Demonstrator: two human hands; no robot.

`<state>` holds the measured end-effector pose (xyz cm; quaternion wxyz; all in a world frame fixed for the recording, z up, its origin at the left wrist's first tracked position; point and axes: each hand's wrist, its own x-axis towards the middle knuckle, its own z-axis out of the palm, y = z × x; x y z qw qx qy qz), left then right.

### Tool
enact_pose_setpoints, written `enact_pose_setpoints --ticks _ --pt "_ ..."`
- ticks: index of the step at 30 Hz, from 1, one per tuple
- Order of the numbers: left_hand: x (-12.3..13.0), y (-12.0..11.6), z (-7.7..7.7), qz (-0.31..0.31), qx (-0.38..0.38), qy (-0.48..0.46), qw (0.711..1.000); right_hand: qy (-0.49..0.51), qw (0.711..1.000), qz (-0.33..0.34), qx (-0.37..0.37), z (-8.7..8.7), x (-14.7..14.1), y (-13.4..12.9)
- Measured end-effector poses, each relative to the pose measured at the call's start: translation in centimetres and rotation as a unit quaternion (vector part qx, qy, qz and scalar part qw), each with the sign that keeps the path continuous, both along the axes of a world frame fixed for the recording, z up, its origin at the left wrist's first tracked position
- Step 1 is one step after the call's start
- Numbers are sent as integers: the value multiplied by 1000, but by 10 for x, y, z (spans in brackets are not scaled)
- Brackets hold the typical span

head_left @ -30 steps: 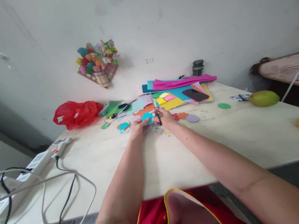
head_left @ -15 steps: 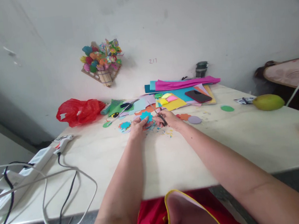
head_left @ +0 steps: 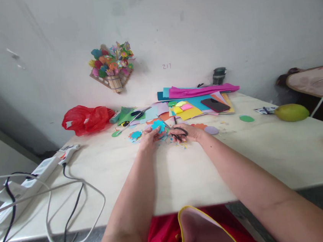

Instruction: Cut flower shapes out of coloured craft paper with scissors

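A blue scalloped paper flower (head_left: 158,126) is pinched between the fingers of my left hand (head_left: 149,137). My right hand (head_left: 190,132) grips black-handled scissors (head_left: 183,131) by their loops, the blades pointing up and left beside the flower's right edge. To the left of my left hand lies another blue paper flower (head_left: 135,135) on other cut shapes. An orange paper flower (head_left: 199,126) and a lilac paper disc (head_left: 211,130) rest just past my right hand. Small paper scraps (head_left: 185,146) are scattered beneath both hands.
Behind the hands lie coloured paper sheets (head_left: 191,112), a phone (head_left: 215,105) and a second pair of scissors (head_left: 140,112). A red plastic bag (head_left: 88,119) is at the left, above a power strip (head_left: 37,178) with looping cables. A green mango (head_left: 291,112) sits at the right.
The scissors have turned in my right hand: their blades now lean further left, toward the blue flower, and the handle loops show more. My left hand stays about where it was.
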<state>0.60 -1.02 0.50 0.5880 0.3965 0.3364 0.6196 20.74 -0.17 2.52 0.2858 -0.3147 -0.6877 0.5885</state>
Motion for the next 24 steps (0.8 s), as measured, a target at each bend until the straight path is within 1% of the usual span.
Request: enact_pose_setpoints --ticks 4,9,14,24 --pt "0 -1 1 6 -14 2 1000 -2 1000 9 12 0 0 0" --pt "1 0 1 12 -10 -11 1000 -6 1000 4 25 1 -1 0" --pt "0 2 -2 11 -14 -13 1000 -33 999 -6 19 0 -4 -1" --pt "-1 5 -3 20 -27 -19 999 -25 999 -32 26 9 -5 -8"
